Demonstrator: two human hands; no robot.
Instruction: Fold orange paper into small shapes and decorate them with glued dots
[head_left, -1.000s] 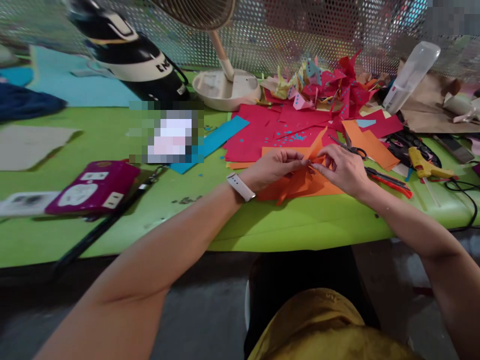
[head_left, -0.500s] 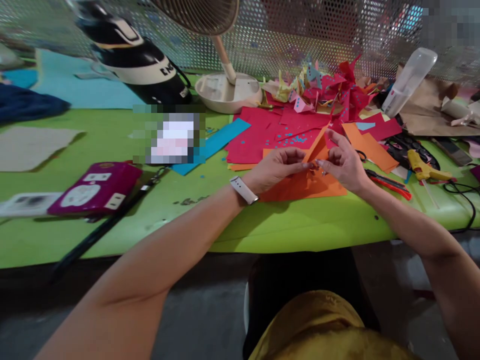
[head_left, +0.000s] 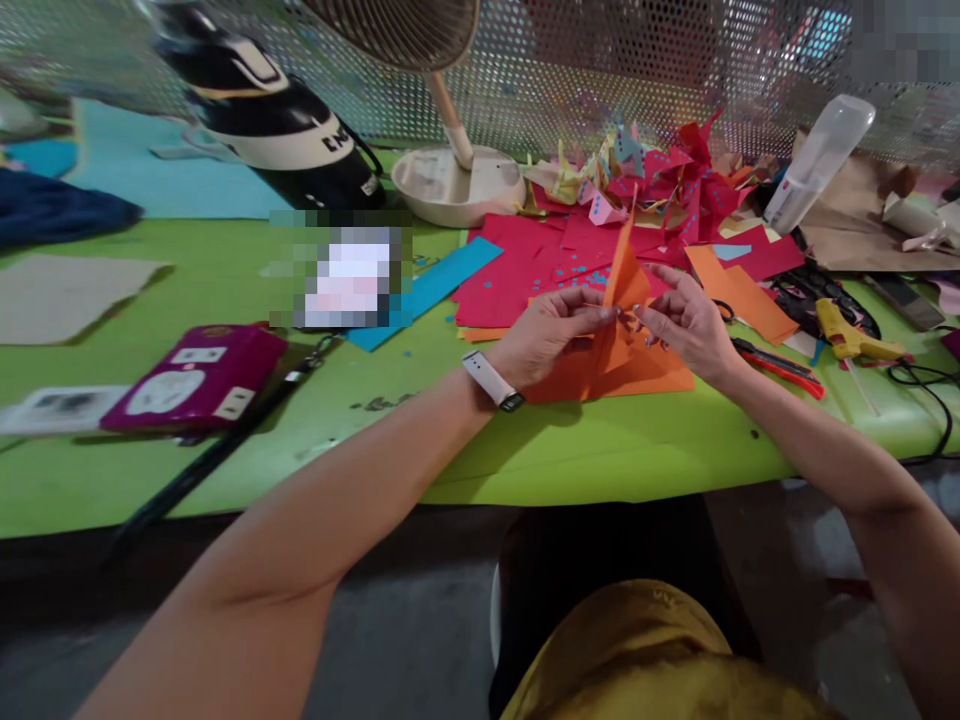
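Lap: mustard-yellow cloth (head_left: 630, 650) shows below the edge of the green worktop (head_left: 465, 460).
Left wrist: a pale band (head_left: 487, 378) circles it.
Left hand (head_left: 541, 338): thumb and index finger pinch the folded orange paper at its lower left part.
Right hand (head_left: 694, 325): fingers spread, the index raised apart from the thumb, both close to the paper's right side; whether the thumb tip touches it, I cannot tell.
Folded orange paper (head_left: 622, 268): between the two hands, its narrow point directed away from the person, above a flat orange sheet (head_left: 660, 375).
Right of the hands: a red and black cutter (head_left: 784, 370), a scissor handle (head_left: 722, 310) just past the right hand, then a yellow glue gun (head_left: 847, 335).
Left side: a magenta socket block (head_left: 199, 375), well apart from the hands.
Beyond the hands: red sheets (head_left: 491, 262) strewn with small blue dots; a blue strip (head_left: 442, 285) lies at their left.
Far side: a heap of folded paper shapes (head_left: 675, 180), a fan's white base (head_left: 487, 190) and a black bottle (head_left: 277, 120).
Back: a perforated screen (head_left: 585, 80).
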